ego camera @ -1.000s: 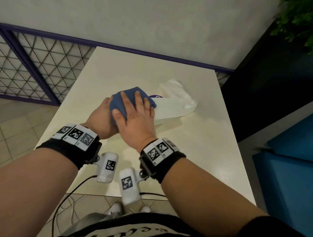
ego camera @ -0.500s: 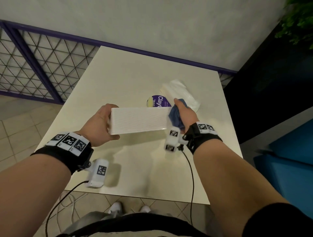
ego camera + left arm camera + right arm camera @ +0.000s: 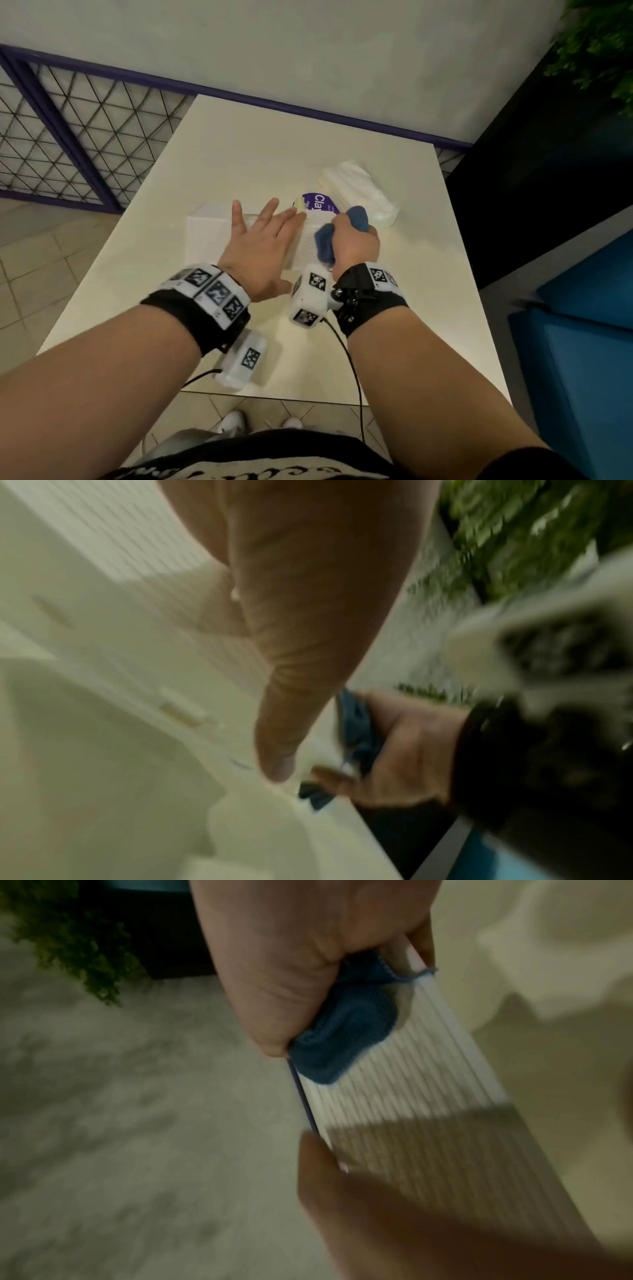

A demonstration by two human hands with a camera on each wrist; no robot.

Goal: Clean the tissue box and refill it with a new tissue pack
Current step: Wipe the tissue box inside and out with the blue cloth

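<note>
A white ribbed tissue box (image 3: pixel 209 236) lies on the cream table (image 3: pixel 239 147). My left hand (image 3: pixel 263 226) is spread over its top with straight fingers; I cannot tell whether it touches. My right hand (image 3: pixel 356 240) grips a bunched blue cloth (image 3: pixel 325 241) against the box's right end. In the right wrist view the thumb presses the blue cloth (image 3: pixel 339 1034) onto the ribbed box face (image 3: pixel 428 1096). The blurred left wrist view shows the box (image 3: pixel 120 547) and the cloth (image 3: pixel 359 729). A tissue pack (image 3: pixel 363 195) with a purple label lies just behind the box.
The table's right edge (image 3: pixel 472 274) borders a dark wall and a blue seat (image 3: pixel 582 342). A purple-framed wire fence (image 3: pixel 68 137) stands on the left and a plant (image 3: pixel 599 41) hangs at the top right. Tiled floor lies below the near edge.
Half a second ago my left hand held the box's left end up off the table. It has since let go and spread open over the box. The right hand keeps the cloth at the right end.
</note>
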